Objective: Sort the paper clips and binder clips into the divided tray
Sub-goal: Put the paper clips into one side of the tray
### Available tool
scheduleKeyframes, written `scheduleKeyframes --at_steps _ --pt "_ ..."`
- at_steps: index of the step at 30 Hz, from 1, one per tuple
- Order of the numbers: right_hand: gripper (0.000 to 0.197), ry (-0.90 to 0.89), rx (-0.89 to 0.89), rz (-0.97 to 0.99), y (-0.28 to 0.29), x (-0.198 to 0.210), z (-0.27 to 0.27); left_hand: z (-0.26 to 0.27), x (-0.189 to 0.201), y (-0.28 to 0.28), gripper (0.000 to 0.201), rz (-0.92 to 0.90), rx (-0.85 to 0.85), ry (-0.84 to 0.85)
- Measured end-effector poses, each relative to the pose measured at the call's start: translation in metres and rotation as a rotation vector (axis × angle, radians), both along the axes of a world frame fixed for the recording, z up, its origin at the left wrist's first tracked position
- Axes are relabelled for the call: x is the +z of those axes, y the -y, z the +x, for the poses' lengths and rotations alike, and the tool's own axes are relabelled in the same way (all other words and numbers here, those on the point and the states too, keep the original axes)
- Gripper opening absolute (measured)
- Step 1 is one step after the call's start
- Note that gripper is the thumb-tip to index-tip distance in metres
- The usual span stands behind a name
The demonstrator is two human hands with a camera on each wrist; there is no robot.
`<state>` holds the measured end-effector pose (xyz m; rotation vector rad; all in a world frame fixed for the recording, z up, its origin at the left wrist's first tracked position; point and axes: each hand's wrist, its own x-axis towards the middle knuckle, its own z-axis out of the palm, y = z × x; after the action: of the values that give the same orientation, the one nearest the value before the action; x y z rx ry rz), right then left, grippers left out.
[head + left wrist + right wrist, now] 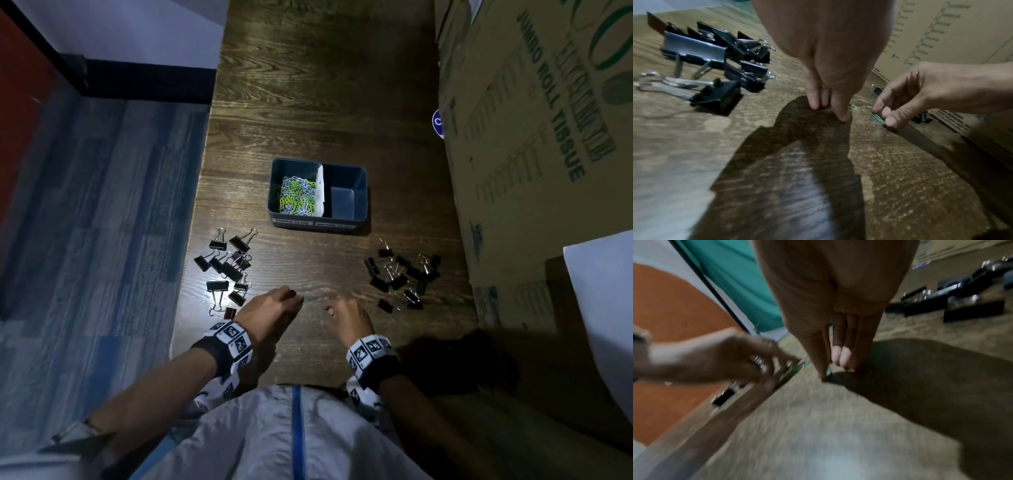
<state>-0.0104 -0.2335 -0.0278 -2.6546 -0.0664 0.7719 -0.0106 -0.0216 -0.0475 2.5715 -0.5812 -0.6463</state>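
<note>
Down at the table's near edge, each hand's grip (838, 104) (888, 113) pinches a green paper clip (876, 117).

Right hand (838, 331) fingertips down on wooden table (818, 426), blurred left hand (731, 360) beside, binder clips (953, 303) beyond

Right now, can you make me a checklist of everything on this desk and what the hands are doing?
Surface: dark wooden table, dimly lit.
Job's things: divided tray; left compartment holds coloured paper clips, right compartment looks empty. Two heaps of black binder clips on the table, left heap and right heap. A few green paper clips lie between the hands.
Clutter: nothing seen.
Hands: left hand fingertips down by a green clip; right hand pinches green clips.
Cables: nothing seen.
Surroundings: cardboard box on the right, blue floor on the left.
</note>
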Motion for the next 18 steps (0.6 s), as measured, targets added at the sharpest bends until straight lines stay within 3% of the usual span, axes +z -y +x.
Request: scheduleKeyframes --at_steps 3,6,11,15,18 --pt "0.017 0.038 -0.008 -0.002 -0.007 0.004 -0.008 0.006 0.008 0.010 0.025 -0.058 -0.024 0.075" --pt "0.014 0.071 -0.031 -0.004 -0.014 0.003 -0.011 0.009 0.010 0.019 0.008 0.021 -0.067 0.127" --pt "0.012 0.043 -0.074 -0.028 -0.017 0.008 -0.008 0.011 0.010 0.039 0.012 0.166 0.003 0.129" --pt "0.014 -0.014 -0.118 -0.052 -0.021 0.006 -0.003 0.022 0.015 0.049 0.016 0.173 0.249 -0.099" --pt "0.016 -0.032 -0.125 -0.029 -0.024 0.004 0.001 0.028 0.017 0.047 0.008 0.143 0.277 -0.237"
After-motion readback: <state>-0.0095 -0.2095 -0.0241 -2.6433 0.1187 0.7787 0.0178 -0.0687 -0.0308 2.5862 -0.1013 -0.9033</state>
